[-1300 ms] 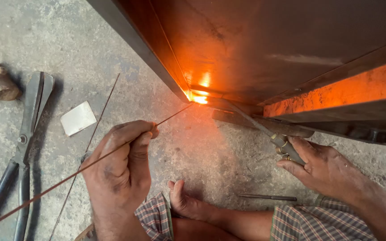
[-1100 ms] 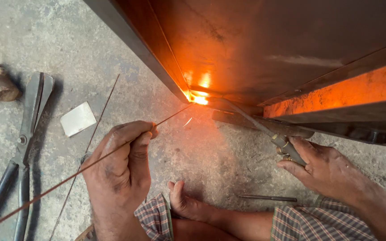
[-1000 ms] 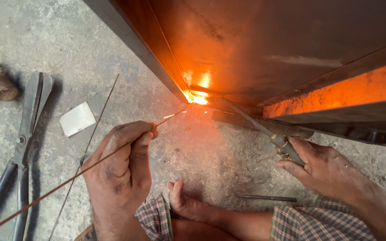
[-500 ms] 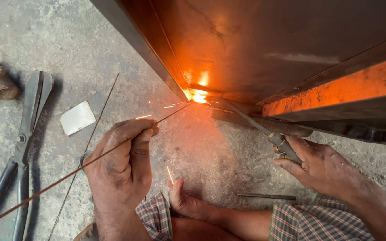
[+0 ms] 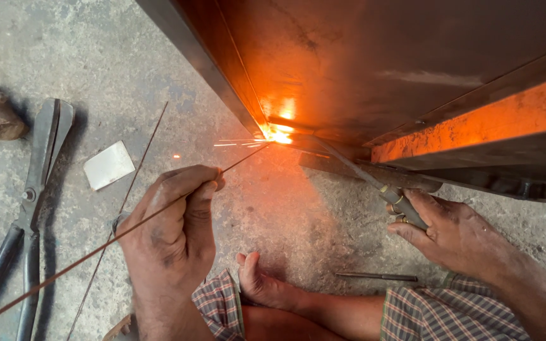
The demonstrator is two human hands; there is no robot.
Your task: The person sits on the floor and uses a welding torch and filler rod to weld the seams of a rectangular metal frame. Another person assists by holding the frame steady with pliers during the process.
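Midway still, feeding rod (image 5: 159, 211) pinched in left hand (image 5: 169, 227), torch (image 5: 374, 183) gripped in right hand (image 5: 456, 230), into glowing seam (image 5: 279, 134), mostly unjoined.

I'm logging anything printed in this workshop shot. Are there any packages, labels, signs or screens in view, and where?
No packages, signs or screens show.
Small pale card or sheet: flat on the concrete floor, left of the left hand, between the long shears and a loose thin rod; roughly rectangular, whitish, blank as far as can be seen.
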